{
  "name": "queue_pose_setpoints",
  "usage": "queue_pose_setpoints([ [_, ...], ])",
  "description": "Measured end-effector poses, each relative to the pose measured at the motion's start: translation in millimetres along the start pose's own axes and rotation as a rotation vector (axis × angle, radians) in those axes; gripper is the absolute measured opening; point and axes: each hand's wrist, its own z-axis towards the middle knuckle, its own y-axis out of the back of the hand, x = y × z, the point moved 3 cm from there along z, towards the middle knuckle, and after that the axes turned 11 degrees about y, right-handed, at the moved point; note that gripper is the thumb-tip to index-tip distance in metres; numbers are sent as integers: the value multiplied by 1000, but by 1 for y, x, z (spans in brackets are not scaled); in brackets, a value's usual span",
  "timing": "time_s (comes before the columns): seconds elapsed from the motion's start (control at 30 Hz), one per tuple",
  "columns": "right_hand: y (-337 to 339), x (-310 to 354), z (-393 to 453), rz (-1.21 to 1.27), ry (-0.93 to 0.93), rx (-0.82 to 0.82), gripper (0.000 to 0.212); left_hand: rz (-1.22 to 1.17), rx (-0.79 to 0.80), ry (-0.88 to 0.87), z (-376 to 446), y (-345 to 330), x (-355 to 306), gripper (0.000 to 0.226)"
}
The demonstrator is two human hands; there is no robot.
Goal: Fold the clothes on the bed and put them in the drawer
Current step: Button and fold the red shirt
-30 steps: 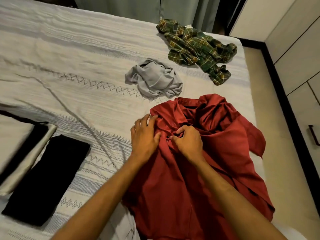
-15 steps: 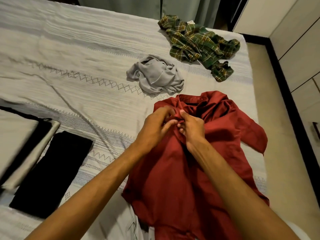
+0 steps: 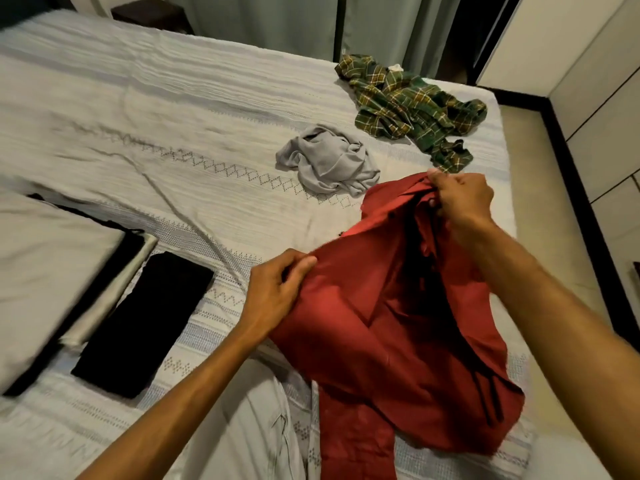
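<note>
Both hands pinched the red shirt (image 3: 398, 323): left hand (image 3: 273, 292), right hand (image 3: 462, 199) | risk: uneven pull could twist it, spoiling the fold

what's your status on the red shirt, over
Left hand and right hand both gripping red shirt, lifted, unfolded. Grey garment, plaid shirt crumpled beyond. Nothing blocking.

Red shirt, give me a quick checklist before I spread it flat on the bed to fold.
1. Left hand grips the red shirt at its edge: ok.
2. Right hand grips the shirt's top: ok.
3. Shirt spread flat: not ok, bunched and hanging.
4. Grey garment clear of the shirt: cannot tell, they sit close.
5. Black folded garment out of the way on the bed: ok.
6. Buttons done up: cannot tell.
</note>
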Motion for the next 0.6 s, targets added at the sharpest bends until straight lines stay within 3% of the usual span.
queue_pose_setpoints([
  [0.07, 5, 4, 7, 0, -33, 14, 43, 3, 117, -18, -9, 3, -5, 20],
  [0.13, 8, 9, 12, 34, -77, -9, 44, 51, 133, -27, -16, 7, -10, 22],
  [0.27, 14, 16, 17, 196, -164, -37, 38, 436, -38, -152, -37, 18, -25, 26],
  [0.33, 21, 16, 21, 244, -193, -84, 33, 487, -73, -222, -50, 24, -33, 30],
  [0.43, 33, 11, 29, 369, -241, -150, 26, 262, 10, -192, -65, 33, -35, 41],
  [0.6, 48, 0, 21, 377, -208, -106, 28, 42, -84, -137, -83, 60, -19, 13],
])
